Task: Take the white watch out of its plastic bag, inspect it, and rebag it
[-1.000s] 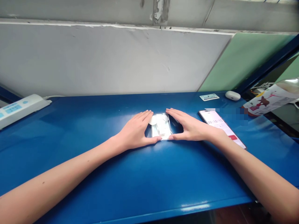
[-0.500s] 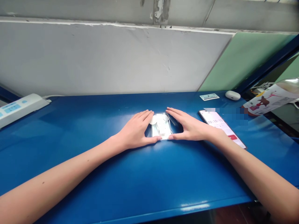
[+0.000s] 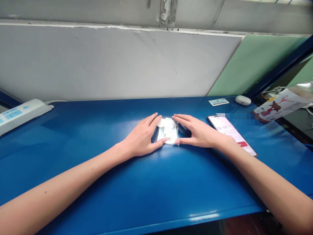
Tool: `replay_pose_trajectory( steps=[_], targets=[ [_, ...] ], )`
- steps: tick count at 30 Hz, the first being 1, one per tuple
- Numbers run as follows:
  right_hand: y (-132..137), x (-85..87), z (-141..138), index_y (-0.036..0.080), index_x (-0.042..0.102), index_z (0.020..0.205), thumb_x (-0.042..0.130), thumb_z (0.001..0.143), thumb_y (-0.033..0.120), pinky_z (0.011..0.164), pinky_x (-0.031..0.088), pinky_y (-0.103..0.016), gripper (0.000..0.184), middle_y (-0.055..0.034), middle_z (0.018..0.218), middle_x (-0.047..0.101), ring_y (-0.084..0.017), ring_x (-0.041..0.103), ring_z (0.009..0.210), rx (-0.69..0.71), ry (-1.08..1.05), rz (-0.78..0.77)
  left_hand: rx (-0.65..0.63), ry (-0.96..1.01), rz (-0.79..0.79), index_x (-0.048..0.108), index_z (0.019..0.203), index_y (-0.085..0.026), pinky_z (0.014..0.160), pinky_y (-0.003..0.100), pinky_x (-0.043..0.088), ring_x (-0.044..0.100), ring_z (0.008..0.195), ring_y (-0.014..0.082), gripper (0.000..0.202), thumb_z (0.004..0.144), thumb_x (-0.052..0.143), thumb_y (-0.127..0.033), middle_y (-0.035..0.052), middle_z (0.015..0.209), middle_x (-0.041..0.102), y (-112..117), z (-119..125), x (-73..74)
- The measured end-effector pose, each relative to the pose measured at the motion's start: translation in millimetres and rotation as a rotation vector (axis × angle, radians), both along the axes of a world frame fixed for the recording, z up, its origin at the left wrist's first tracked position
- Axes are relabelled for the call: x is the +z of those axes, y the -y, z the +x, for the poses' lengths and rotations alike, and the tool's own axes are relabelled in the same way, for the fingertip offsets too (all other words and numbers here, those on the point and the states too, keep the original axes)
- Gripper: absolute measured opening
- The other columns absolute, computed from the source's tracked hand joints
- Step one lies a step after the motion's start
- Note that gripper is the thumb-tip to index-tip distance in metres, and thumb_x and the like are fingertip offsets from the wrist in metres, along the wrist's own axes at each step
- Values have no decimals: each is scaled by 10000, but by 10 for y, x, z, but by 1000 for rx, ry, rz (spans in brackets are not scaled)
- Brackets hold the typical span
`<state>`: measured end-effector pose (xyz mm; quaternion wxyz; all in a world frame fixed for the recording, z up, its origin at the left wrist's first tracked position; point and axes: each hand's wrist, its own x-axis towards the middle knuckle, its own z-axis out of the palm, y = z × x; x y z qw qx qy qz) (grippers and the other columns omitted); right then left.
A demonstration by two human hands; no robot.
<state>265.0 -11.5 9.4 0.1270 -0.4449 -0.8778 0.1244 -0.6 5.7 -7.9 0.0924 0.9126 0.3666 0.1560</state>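
A small clear plastic packet [image 3: 171,130] with white contents lies on the blue table in the middle of the head view. Glare hides exactly what is inside. At its left side is my left hand [image 3: 143,135], fingers stretched out and thumb apart, with the thumb tip at the packet's near edge and the fingertips by its far left corner. My right hand [image 3: 195,130] mirrors it on the right side, thumb at the near right corner and fingertips at the far right one. Both hands are open around the packet, touching its edges.
A phone [image 3: 234,137] showing a running timer lies partly behind my right forearm. Further back are a card [image 3: 218,102] and a white earbud case [image 3: 243,100]. A labelled bottle [image 3: 285,102] leans at far right. On the left sits a white power strip [image 3: 24,114].
The packet has shifted very slightly away from me and to the left, and its angle differs a little. My fingertips and thumbs have moved slightly with it.
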Motion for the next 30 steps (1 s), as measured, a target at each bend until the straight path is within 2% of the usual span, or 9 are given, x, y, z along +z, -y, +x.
replay_pose_trajectory(
  steps=[4, 6, 9, 13, 16, 18, 20, 24, 30],
  targets=[
    [1, 4, -2, 194, 562, 1421, 598, 894, 585, 967, 530, -517, 658, -189, 1336, 614, -357, 613, 1182, -74, -2, 116, 24, 36, 26, 404, 1450, -68, 1139, 529, 375, 387, 1425, 353, 590, 981, 459, -422, 248, 1521, 415, 0, 8, 1],
    [-5, -6, 4, 220, 644, 1338, 606, 909, 533, 886, 559, -497, 533, -164, 1210, 673, -334, 660, 1052, -122, -22, 163, 45, 44, 47, 471, 1399, -84, 1126, 534, 393, 426, 1397, 351, 516, 989, 436, -396, 231, 1481, 470, -7, 15, -1],
    [-11, -18, 12, 224, 728, 1213, 625, 916, 468, 798, 568, -461, 397, -134, 1055, 723, -303, 679, 923, -150, -59, 184, 52, 37, 53, 506, 1372, -84, 1123, 553, 391, 447, 1374, 377, 579, 961, 481, -491, 226, 1434, 521, -24, 19, -12],
    [4, -6, 6, 216, 767, 1103, 634, 922, 414, 736, 565, -402, 299, -94, 902, 744, -262, 684, 829, -69, -99, 150, 13, 29, 27, 478, 1401, -50, 1147, 559, 352, 414, 1392, 408, 721, 911, 547, -575, 245, 1444, 509, -41, 11, -33],
    [26, 24, 0, 163, 670, 1276, 637, 915, 429, 866, 563, -446, 450, -144, 1118, 717, -302, 670, 1014, -37, -69, 181, -15, 22, 11, 453, 1422, -22, 1160, 554, 327, 386, 1410, 402, 709, 940, 517, -538, 253, 1464, 488, -42, 4, -36],
    [36, 50, 6, 119, 570, 1387, 635, 907, 461, 992, 520, -486, 593, -192, 1336, 620, -336, 597, 1206, -34, -46, 184, -27, 19, 10, 448, 1431, -32, 1164, 557, 318, 365, 1424, 400, 698, 943, 514, -527, 243, 1481, 475, -37, 2, -31],
    [37, 76, 24, 85, 504, 1440, 624, 902, 511, 1071, 469, -504, 696, -214, 1452, 532, -352, 509, 1329, -21, -12, 146, -37, 20, 7, 457, 1428, -50, 1166, 555, 314, 353, 1433, 398, 687, 934, 532, -522, 232, 1486, 475, -33, 4, -23],
    [17, 108, 92, 112, 504, 1451, 594, 895, 588, 1128, 417, -518, 737, -175, 1512, 491, -350, 433, 1405, 3, 47, 51, -42, 29, -1, 480, 1406, -65, 1166, 546, 320, 364, 1429, 389, 698, 902, 584, -537, 225, 1463, 502, -33, 11, -13],
    [-12, 104, 168, 205, 503, 1466, 612, 849, 652, 1109, 439, -521, 769, -131, 1538, 469, -356, 452, 1397, -62, 28, -51, 3, 19, 4, 495, 1383, -62, 1168, 525, 331, 377, 1426, 380, 748, 866, 616, -590, 228, 1446, 517, -37, 22, -27]
  ],
)
